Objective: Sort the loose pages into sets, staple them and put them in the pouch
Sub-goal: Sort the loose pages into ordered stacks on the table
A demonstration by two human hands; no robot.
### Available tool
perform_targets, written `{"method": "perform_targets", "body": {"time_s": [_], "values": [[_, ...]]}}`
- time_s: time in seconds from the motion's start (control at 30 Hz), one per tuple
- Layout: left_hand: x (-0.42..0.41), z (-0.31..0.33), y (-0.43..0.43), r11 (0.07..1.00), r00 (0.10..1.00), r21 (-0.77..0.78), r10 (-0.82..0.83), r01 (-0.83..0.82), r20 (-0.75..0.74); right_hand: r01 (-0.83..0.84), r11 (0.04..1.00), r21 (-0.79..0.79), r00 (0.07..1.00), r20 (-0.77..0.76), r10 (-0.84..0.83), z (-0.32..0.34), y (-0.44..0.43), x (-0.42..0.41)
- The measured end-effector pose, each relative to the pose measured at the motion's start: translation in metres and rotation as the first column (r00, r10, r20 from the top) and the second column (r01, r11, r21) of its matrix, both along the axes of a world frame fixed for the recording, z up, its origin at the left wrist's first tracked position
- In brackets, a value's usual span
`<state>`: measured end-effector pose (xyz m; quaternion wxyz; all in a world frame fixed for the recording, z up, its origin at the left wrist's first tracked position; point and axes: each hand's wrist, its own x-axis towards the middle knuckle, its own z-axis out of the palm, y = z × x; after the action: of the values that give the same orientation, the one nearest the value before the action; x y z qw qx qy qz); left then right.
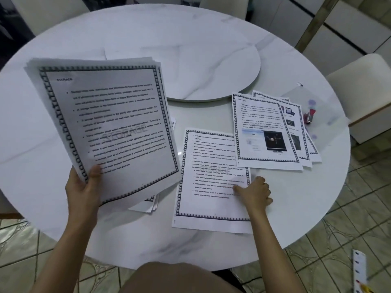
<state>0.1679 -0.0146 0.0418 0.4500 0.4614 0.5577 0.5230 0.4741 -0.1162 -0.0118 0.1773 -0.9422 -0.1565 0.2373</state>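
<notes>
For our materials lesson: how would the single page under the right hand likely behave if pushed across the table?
The single page lies flat on the glossy table, so it would probably slide easily. Being one thin sheet, it would likely buckle unless the right hand presses flat.

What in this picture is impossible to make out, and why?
Head view, all of it:
- Loose white pages lying under the raised stack of bordered pages: covered by that stack, held in the left hand.
- Small red stapler: blurred, seen through the clear plastic pouch.
- Body text on the flat page under the right hand: too small.
- Colourful strip on the floor: cut off by the bottom edge.
</notes>
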Motion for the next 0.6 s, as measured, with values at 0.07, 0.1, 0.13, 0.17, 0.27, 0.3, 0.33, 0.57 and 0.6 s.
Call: {"method": "perform_targets", "body": {"time_s": [0.07, 0.1, 0.13, 0.17, 0.27, 0.3, 0.33, 0.57, 0.6], "values": [[-0.002, 0.001, 0.003, 1.0, 1.0, 0.002, -0.022, 0.022, 0.02, 0.002, 0.996, 0.094, 0.999, -0.033, 0.001, 0.0, -0.004, 0.004], [-0.003, 0.001, 0.005, 0.999, 0.999, 0.004, -0.034, 0.034, 0.029, 0.001, 0.99, 0.139, 0.998, -0.058, 0.007, 0.0, -0.005, 0.006], [-0.002, 0.002, 0.008, 0.999, 0.998, 0.005, -0.046, 0.046, 0.034, -0.001, 0.985, 0.172, 0.996, -0.084, 0.016, 0.001, -0.006, 0.007], [-0.001, 0.003, 0.01, 0.998, 0.998, 0.007, -0.056, 0.056, 0.035, 0.002, 0.978, 0.209, 0.994, -0.108, 0.021, 0.0, -0.006, 0.007], [0.003, 0.007, 0.014, 0.997, 0.996, 0.009, -0.083, 0.083, 0.034, 0.03, 0.93, 0.367, 0.99, -0.142, 0.025, 0.0, -0.004, 0.004], [0.004, 0.008, 0.016, 0.996, 0.995, 0.01, -0.091, 0.091, 0.031, 0.017, 0.915, 0.402, 0.991, -0.131, 0.04, 0.001, -0.004, 0.003], [0.005, 0.009, 0.018, 0.995, 0.995, 0.013, -0.096, 0.096, 0.028, -0.009, 0.905, 0.426, 0.991, -0.119, 0.066, 0.003, -0.004, 0.002], [0.008, 0.015, 0.032, 0.994, 0.989, -0.006, -0.112, 0.113, 0.097, -0.136, 0.801, 0.583, 0.963, -0.112, 0.245, 0.018, 0.003, -0.002], [0.009, 0.016, 0.034, 0.992, 0.986, -0.015, -0.12, 0.122, 0.116, -0.124, 0.787, 0.604, 0.961, -0.124, 0.247, 0.019, 0.005, 0.0]]}}
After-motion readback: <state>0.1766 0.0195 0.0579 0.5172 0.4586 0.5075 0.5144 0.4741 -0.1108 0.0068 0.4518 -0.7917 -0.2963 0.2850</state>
